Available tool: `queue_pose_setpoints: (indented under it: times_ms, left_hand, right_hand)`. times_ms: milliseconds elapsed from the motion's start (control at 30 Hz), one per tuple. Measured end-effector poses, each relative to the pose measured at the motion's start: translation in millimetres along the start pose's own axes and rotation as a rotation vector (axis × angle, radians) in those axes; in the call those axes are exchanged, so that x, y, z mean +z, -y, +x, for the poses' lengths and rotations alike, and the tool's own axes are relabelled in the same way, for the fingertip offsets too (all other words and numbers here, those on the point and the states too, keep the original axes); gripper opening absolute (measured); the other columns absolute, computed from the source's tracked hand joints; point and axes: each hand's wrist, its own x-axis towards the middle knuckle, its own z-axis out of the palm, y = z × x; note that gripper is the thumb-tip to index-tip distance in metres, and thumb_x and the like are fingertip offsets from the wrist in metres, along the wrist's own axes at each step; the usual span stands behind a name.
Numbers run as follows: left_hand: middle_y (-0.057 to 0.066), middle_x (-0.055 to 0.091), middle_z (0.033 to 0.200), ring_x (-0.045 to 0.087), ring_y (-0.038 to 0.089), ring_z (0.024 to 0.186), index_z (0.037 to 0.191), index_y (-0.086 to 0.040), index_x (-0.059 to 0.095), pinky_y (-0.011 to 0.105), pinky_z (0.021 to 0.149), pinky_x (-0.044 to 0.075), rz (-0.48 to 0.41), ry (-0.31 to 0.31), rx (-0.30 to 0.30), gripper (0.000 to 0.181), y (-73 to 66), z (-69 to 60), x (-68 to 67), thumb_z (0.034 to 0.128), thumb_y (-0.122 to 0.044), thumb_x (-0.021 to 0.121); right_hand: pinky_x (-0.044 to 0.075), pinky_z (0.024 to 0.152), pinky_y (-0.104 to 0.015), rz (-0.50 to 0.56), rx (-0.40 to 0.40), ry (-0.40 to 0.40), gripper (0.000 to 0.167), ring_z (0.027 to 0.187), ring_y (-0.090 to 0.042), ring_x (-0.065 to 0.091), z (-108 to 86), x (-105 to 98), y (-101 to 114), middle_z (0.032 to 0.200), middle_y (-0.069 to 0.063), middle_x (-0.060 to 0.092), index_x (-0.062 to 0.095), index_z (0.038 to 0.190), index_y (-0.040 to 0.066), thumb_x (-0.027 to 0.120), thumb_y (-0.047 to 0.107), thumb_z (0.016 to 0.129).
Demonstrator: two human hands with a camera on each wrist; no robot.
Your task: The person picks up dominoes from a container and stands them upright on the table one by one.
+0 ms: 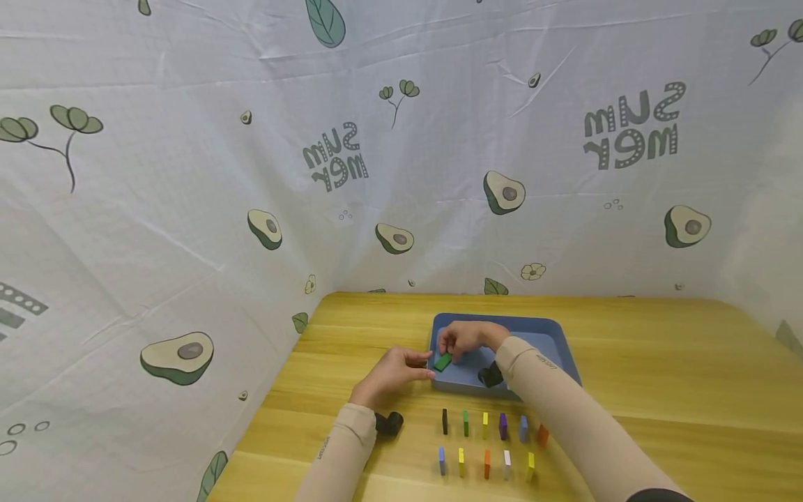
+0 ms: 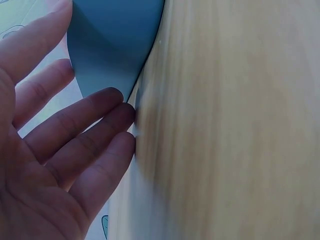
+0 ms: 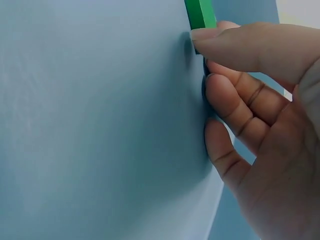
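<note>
In the head view, my right hand point(image 1: 465, 337) reaches into a blue tray point(image 1: 547, 341) and pinches a green rectangular block point(image 1: 442, 362) near the tray's left side. The right wrist view shows the thumb and a finger on one end of that green block point(image 3: 201, 14), close to the tray floor. My left hand point(image 1: 394, 373) is at the tray's left edge, its fingers loosely extended. In the left wrist view, the fingertips point(image 2: 114, 96) lie against or very near the blue tray wall point(image 2: 112, 47), and the hand holds nothing.
Two rows of thin coloured blocks stand upright before the tray, among them a black block point(image 1: 445, 421), a purple block point(image 1: 503, 426) and a white block point(image 1: 507, 464). An orange block point(image 1: 543, 435) sits beside the right sleeve. A printed cloth point(image 1: 439, 153) hangs behind the wooden table point(image 1: 659, 362).
</note>
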Motion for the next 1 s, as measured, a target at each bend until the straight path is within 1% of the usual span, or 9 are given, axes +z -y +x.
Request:
queue_pose_setpoints:
  times_ms: [267,533,767,1000]
  left_hand:
    - [0.004,0.067,0.134,0.065,0.022,0.121,0.132,-0.014,0.067,0.04,0.1,0.055,0.0,-0.001,0.005,0.048,2.6,2.4,-0.1,0.0893,-0.034,0.076]
    - [0.006,0.067,0.134,0.064,0.023,0.123,0.132,-0.015,0.067,0.042,0.102,0.053,-0.014,0.008,-0.007,0.048,2.3,1.9,0.5,0.089,-0.034,0.077]
    - [0.007,0.067,0.133,0.064,0.023,0.122,0.133,-0.015,0.066,0.043,0.102,0.053,-0.011,0.008,-0.013,0.049,1.0,1.3,1.4,0.0894,-0.034,0.076]
    - [0.007,0.067,0.134,0.064,0.022,0.122,0.134,-0.015,0.066,0.042,0.103,0.053,0.003,0.004,-0.016,0.049,-0.2,0.6,0.5,0.0896,-0.034,0.076]
  right_hand:
    - [0.043,0.069,-0.023,-0.037,0.023,-0.028,0.018,0.074,-0.012,0.049,0.3,0.8,2.8,0.083,0.001,0.061,0.069,0.096,0.006,0.069,-0.009,0.085]
    - [0.045,0.07,-0.023,-0.056,0.056,-0.035,0.016,0.076,-0.013,0.051,2.1,3.3,1.3,0.087,-0.002,0.063,0.069,0.094,0.007,0.071,-0.007,0.085]
    - [0.044,0.07,-0.025,-0.081,0.088,-0.048,0.013,0.078,-0.013,0.051,1.4,4.2,1.3,0.088,0.0,0.064,0.07,0.091,0.01,0.072,-0.003,0.087]
    - [0.044,0.072,-0.024,-0.071,0.091,-0.051,0.01,0.079,-0.013,0.052,-1.8,1.7,3.3,0.089,0.0,0.065,0.071,0.091,0.008,0.073,0.0,0.087]
